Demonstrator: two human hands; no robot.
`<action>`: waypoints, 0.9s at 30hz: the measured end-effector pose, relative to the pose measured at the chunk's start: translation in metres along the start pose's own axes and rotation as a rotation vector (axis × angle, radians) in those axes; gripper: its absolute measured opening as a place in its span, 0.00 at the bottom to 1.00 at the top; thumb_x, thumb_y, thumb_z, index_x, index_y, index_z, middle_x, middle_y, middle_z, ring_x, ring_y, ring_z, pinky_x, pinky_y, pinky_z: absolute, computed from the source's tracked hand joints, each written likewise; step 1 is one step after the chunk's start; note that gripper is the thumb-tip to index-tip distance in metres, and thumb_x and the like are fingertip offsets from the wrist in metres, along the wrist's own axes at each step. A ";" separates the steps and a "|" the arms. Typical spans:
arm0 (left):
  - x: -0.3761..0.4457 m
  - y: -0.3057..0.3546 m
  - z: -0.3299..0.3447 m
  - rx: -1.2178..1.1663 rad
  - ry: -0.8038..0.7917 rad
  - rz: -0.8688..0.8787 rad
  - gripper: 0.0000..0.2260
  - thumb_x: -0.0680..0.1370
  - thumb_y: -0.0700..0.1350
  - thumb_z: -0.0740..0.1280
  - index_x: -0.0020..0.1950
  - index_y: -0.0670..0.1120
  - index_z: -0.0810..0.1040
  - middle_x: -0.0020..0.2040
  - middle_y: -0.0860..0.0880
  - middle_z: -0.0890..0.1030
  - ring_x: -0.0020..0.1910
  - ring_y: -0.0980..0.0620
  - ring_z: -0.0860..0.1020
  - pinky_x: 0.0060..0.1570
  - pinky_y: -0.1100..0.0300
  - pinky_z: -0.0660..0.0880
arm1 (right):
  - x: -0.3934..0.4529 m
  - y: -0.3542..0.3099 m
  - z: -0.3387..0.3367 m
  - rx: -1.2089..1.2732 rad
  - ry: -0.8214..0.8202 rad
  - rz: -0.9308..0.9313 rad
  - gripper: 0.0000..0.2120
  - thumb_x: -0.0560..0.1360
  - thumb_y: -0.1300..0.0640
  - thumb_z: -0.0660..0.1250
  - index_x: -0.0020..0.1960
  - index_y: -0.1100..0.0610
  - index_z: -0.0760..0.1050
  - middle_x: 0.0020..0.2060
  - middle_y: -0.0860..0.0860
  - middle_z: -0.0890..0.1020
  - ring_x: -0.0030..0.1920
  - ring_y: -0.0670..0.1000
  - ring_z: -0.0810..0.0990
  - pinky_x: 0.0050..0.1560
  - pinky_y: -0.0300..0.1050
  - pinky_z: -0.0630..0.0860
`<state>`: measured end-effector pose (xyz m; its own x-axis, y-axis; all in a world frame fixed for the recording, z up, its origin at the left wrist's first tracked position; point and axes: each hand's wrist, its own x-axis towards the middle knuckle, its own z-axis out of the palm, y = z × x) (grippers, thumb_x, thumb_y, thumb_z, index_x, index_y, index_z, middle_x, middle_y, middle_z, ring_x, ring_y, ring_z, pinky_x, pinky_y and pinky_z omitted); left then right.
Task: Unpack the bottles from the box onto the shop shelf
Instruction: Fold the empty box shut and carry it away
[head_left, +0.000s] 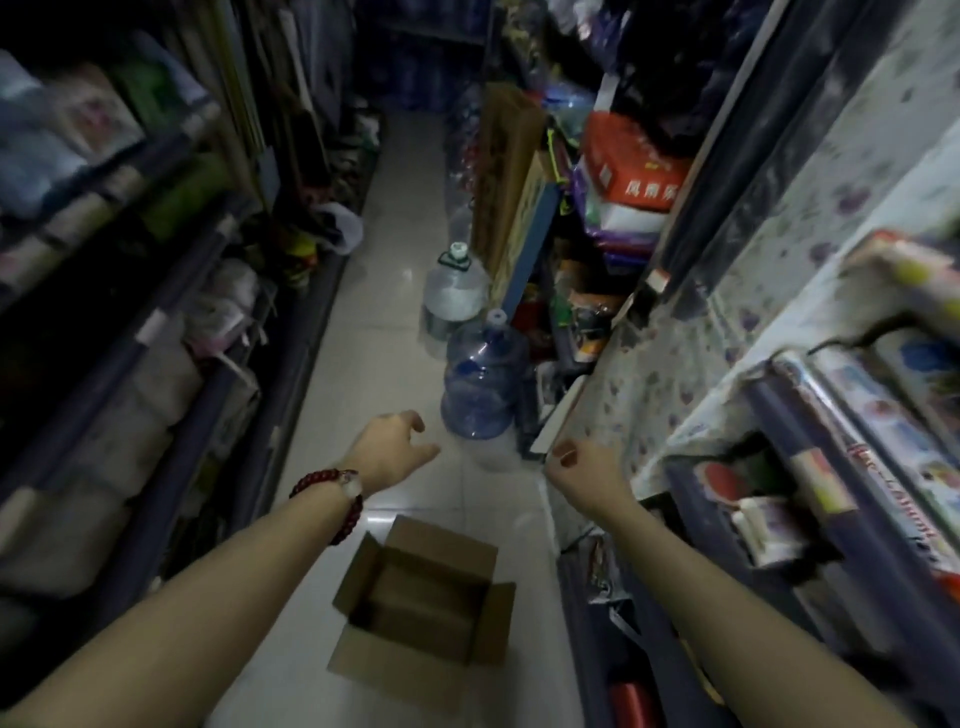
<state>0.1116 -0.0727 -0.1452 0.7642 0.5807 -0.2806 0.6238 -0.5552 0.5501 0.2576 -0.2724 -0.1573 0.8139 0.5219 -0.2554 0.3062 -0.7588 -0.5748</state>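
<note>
A brown cardboard box (423, 605) stands on the white tiled floor with its flaps folded out; its inside is dark and I see no bottles in it. My left hand (392, 449), with a red bead bracelet at the wrist, hovers above the floor beyond the box, fingers loosely curled and apart, holding nothing. My right hand (582, 467) is held out beside the right-hand shop shelf (649, 395), fingers curled into a loose fist with nothing visible in it. The shelf board is covered with a flowered sheet.
A blue water jug (483, 384) and a clear one (454, 296) stand on the floor ahead by the right shelving. Packed shelves (130, 332) line both sides of the narrow aisle. Flat cartons (506, 182) lean on the right further back.
</note>
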 end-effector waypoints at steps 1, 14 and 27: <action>0.003 -0.013 0.014 0.008 -0.008 0.002 0.22 0.77 0.54 0.66 0.67 0.45 0.71 0.61 0.44 0.77 0.57 0.47 0.77 0.51 0.59 0.73 | 0.003 0.012 0.017 -0.003 -0.008 0.002 0.13 0.73 0.56 0.66 0.56 0.60 0.77 0.48 0.58 0.81 0.47 0.55 0.79 0.42 0.43 0.73; 0.074 -0.184 0.211 0.130 0.131 0.066 0.22 0.77 0.53 0.65 0.69 0.47 0.69 0.66 0.45 0.73 0.60 0.47 0.75 0.57 0.58 0.71 | 0.070 0.148 0.231 -0.119 0.095 -0.153 0.18 0.74 0.54 0.68 0.63 0.58 0.74 0.59 0.55 0.78 0.60 0.54 0.75 0.53 0.40 0.68; 0.120 -0.339 0.355 0.090 0.220 0.109 0.20 0.78 0.51 0.65 0.68 0.47 0.69 0.63 0.46 0.74 0.57 0.49 0.76 0.57 0.56 0.75 | 0.103 0.249 0.405 -0.189 0.142 -0.148 0.18 0.75 0.58 0.66 0.64 0.57 0.74 0.59 0.55 0.77 0.54 0.53 0.77 0.45 0.38 0.68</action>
<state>0.0502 -0.0267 -0.6445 0.7800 0.6245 -0.0403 0.5591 -0.6666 0.4931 0.2175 -0.2501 -0.6410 0.8104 0.5827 -0.0607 0.5024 -0.7446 -0.4395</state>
